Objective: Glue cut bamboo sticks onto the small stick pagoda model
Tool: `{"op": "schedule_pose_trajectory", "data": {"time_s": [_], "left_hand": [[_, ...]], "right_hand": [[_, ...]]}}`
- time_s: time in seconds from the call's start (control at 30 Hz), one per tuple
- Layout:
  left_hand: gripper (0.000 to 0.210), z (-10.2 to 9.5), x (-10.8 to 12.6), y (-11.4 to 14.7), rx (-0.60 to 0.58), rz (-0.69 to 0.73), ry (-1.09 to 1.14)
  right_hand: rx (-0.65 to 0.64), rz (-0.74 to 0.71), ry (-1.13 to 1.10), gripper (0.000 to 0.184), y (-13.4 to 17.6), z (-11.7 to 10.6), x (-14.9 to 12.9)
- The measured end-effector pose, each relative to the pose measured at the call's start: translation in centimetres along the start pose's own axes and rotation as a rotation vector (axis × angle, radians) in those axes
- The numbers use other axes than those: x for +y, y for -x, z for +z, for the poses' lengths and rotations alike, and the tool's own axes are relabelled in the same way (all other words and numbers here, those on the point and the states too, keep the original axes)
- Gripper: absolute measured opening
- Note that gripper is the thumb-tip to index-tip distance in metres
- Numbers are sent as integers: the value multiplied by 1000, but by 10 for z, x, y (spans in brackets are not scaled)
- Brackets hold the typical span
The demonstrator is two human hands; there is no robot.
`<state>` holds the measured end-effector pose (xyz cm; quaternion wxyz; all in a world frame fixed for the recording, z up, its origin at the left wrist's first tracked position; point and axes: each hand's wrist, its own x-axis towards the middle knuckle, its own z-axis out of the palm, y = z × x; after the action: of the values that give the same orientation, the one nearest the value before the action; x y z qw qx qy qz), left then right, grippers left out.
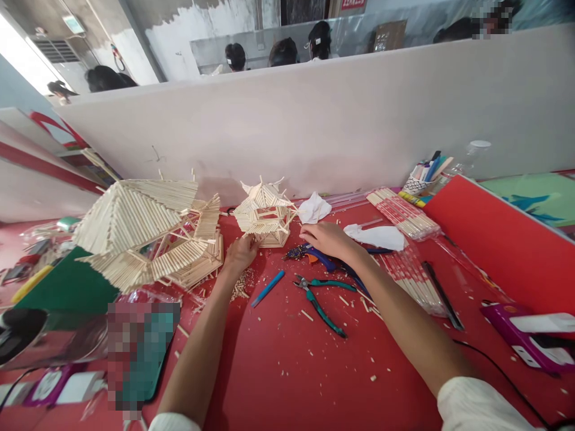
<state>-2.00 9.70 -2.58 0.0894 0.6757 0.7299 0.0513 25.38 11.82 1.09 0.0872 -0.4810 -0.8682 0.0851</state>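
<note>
A small pavilion model made of wooden sticks stands upright near the back wall of the red table. At its lower left front edge, my left hand has its fingers curled and closed on the model's base. My right hand is just right of the model, above a blue glue gun. Its fingers are bent together, and whatever is between them is hidden. White tissue lies behind that hand. In front are green-handled cutting pliers and a blue pen.
A larger stick building fills the left side. Packs of wooden sticks and a black cutter lie right, by a leaning red board. A phone rests front left. Stick scraps litter the table. People sit beyond the partition.
</note>
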Motion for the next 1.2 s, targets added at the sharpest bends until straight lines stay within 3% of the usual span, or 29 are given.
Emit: {"op": "schedule_pose_trajectory", "data": {"time_s": [0.37,0.63,0.93,1.2], "left_hand": [[30,2,2,0,12,-34,-5],[29,4,0,-1,17,-38,-4],[30,1,1,0,11,-34,-8],[30,0,2,0,9,-29,-6]], "right_hand": [[5,-8,-38,22,0,1,-1],[88,-71,-162,20,-3,7,0],[209,-59,-280,34,-15,32,4],[161,-96,-333,46,-21,45,2]]}}
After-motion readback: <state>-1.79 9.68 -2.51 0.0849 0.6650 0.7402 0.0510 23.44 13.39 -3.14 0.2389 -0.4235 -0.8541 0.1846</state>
